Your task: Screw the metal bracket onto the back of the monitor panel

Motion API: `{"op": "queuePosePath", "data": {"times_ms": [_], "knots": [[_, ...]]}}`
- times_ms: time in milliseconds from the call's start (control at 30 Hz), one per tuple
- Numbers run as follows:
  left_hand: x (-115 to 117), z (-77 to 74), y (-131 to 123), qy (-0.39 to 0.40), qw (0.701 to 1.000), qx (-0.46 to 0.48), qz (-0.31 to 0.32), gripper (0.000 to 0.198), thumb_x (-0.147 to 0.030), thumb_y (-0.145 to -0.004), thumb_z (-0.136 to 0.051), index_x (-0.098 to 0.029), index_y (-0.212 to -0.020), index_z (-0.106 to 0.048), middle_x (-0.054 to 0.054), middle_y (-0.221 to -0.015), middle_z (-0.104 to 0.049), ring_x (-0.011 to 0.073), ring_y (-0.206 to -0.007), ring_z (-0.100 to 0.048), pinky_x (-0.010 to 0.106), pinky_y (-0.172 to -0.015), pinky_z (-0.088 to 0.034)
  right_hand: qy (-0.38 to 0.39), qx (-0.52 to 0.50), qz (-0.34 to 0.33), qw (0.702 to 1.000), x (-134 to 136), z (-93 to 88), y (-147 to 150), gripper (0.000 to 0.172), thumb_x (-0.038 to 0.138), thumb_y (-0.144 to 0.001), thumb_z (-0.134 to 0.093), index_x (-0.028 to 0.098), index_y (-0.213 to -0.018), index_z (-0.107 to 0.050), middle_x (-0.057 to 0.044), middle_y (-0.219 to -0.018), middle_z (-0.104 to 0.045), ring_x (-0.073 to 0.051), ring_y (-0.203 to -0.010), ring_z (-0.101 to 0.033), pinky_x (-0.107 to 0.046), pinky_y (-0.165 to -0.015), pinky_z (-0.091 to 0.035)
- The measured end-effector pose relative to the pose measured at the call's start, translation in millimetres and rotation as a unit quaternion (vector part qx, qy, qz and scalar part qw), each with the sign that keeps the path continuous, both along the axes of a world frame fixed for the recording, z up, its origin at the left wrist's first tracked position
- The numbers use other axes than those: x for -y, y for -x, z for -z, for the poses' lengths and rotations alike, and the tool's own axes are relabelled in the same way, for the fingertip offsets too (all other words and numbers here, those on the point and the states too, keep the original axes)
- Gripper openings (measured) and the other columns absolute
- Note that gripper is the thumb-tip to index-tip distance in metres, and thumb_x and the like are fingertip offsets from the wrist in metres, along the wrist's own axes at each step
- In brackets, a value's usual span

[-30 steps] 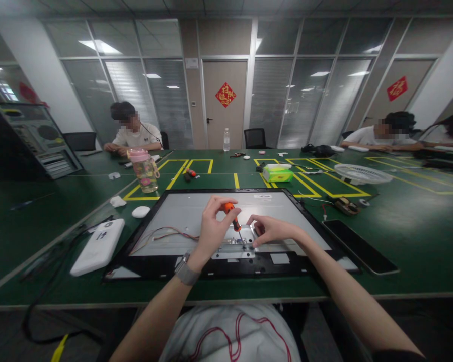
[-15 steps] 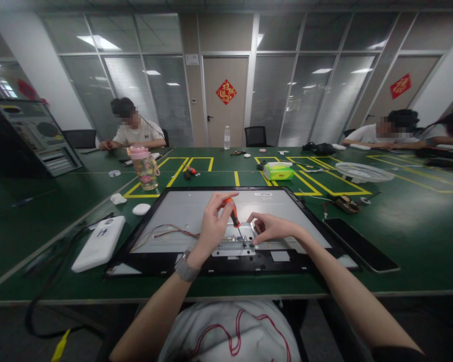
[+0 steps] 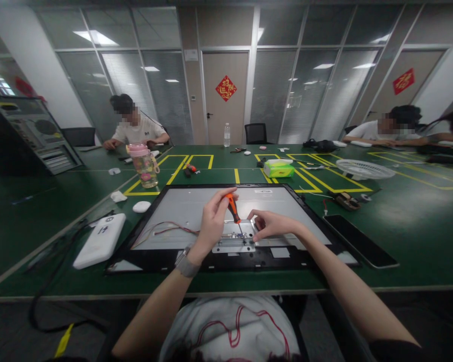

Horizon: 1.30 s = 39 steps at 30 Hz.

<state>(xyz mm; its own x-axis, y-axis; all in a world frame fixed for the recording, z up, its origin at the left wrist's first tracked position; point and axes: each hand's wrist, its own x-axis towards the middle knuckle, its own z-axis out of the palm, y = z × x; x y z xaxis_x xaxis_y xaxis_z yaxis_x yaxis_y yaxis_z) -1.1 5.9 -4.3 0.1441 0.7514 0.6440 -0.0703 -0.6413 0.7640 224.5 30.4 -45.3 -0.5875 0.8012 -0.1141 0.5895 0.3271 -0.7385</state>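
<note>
My left hand [image 3: 213, 215] is closed around the orange and black handle of a screwdriver [image 3: 233, 207]. Its thin shaft points down, slightly tilted, at a silver metal bracket [image 3: 230, 246] with a small circuit part on it. Whether the tip touches a screw is too small to tell. The bracket sits near the front edge of a flat display panel [image 3: 173, 206] with a black frame and grey back. At the bracket's right end, my right hand [image 3: 274, 224] has its fingers curled and its thumb on the metal. Thin coloured wires [image 3: 169, 229] run left from the bracket.
Left of the panel lie a white power bank [image 3: 100, 241] and a round white case [image 3: 141, 206], with a pink-lidded bottle [image 3: 143, 166] behind. On the right are a black phone [image 3: 360, 240], a green tissue pack [image 3: 278, 169] and a white fan grille [image 3: 364, 169]. Several people sit across the table.
The screwdriver's lower end has shifted slightly up and left over the bracket, and my left fingers have changed position on the handle. My right hand stays at the bracket's right end.
</note>
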Motion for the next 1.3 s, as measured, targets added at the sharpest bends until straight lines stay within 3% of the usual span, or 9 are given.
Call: {"op": "queuePosePath", "data": {"times_ms": [233,400,567,733,900,1067,1233,1300], "knots": [[0.4,-0.6,0.1,-0.048,0.998,-0.028,-0.037,0.019,-0.027,-0.086,-0.060,-0.021,-0.100,-0.071,0.005,-0.092,-0.061,0.0151,-0.088,-0.060,0.027,-0.082,-0.047,-0.004,-0.004,0.000,1.000,0.2,0.7,-0.6,0.069,0.055,-0.063,-0.079,0.018,-0.111,-0.047,0.009,-0.061,-0.050,-0.011,-0.056,-0.046,-0.024,-0.053,-0.033],[2.2,-1.9,1.3,0.012,1.000,-0.008,0.020,0.028,-0.023,-0.093,-0.045,-0.018,-0.110,-0.066,0.006,-0.095,-0.070,0.0168,-0.093,-0.064,0.031,-0.088,-0.047,-0.002,0.002,0.001,1.000,2.1,-2.2,0.2,0.068,0.054,-0.064,-0.079,0.017,-0.112,-0.049,0.009,-0.062,-0.050,-0.012,-0.056,-0.046,-0.024,-0.053,-0.033],[1.6,-1.8,0.1,0.021,0.999,-0.008,0.046,0.029,-0.025,-0.092,-0.047,-0.018,-0.113,-0.065,0.008,-0.101,-0.071,0.0183,-0.097,-0.065,0.033,-0.090,-0.047,-0.004,0.003,0.005,1.000,2.5,-2.6,0.9,0.069,0.055,-0.062,-0.080,0.018,-0.111,-0.049,0.009,-0.061,-0.048,-0.011,-0.056,-0.045,-0.024,-0.052,-0.032],[-1.3,0.6,-1.3,-0.012,0.999,-0.023,-0.023,0.020,-0.028,-0.082,-0.064,-0.020,-0.099,-0.071,0.003,-0.089,-0.060,0.0136,-0.081,-0.058,0.027,-0.079,-0.048,-0.003,0.001,0.003,1.000,2.0,-2.2,1.1,0.068,0.054,-0.063,-0.079,0.017,-0.110,-0.048,0.009,-0.061,-0.049,-0.011,-0.056,-0.045,-0.024,-0.052,-0.033],[0.0,-0.9,0.2,0.000,0.999,-0.028,0.020,0.032,-0.026,-0.094,-0.042,-0.020,-0.117,-0.065,0.006,-0.101,-0.064,0.0168,-0.095,-0.059,0.032,-0.090,-0.044,-0.001,0.004,0.004,1.000,1.5,-2.0,1.0,0.069,0.054,-0.063,-0.079,0.016,-0.112,-0.048,0.009,-0.062,-0.049,-0.011,-0.056,-0.045,-0.024,-0.052,-0.033],[0.0,-1.7,-1.3,0.006,0.999,-0.023,-0.021,0.022,-0.029,-0.085,-0.060,-0.018,-0.102,-0.069,0.003,-0.089,-0.056,0.0133,-0.078,-0.056,0.026,-0.075,-0.047,-0.005,0.004,0.001,1.000,1.7,-3.1,1.2,0.068,0.055,-0.063,-0.079,0.017,-0.111,-0.049,0.009,-0.061,-0.049,-0.012,-0.056,-0.045,-0.024,-0.052,-0.033],[0.7,-2.3,0.2,-0.004,1.000,-0.030,0.010,0.031,-0.027,-0.094,-0.042,-0.019,-0.111,-0.067,0.006,-0.095,-0.061,0.0167,-0.091,-0.058,0.032,-0.087,-0.045,-0.002,0.002,0.001,1.000,1.4,-2.2,0.9,0.068,0.054,-0.063,-0.079,0.017,-0.111,-0.048,0.009,-0.062,-0.049,-0.012,-0.056,-0.045,-0.024,-0.052,-0.033],[0.7,-1.8,0.5,0.001,1.000,-0.029,0.011,0.029,-0.027,-0.093,-0.045,-0.018,-0.110,-0.067,0.005,-0.092,-0.060,0.0158,-0.087,-0.058,0.030,-0.083,-0.046,-0.001,0.000,0.001,1.000,1.1,-1.5,0.4,0.068,0.054,-0.063,-0.079,0.017,-0.111,-0.048,0.009,-0.062,-0.049,-0.011,-0.056,-0.045,-0.023,-0.052,-0.033]]}}
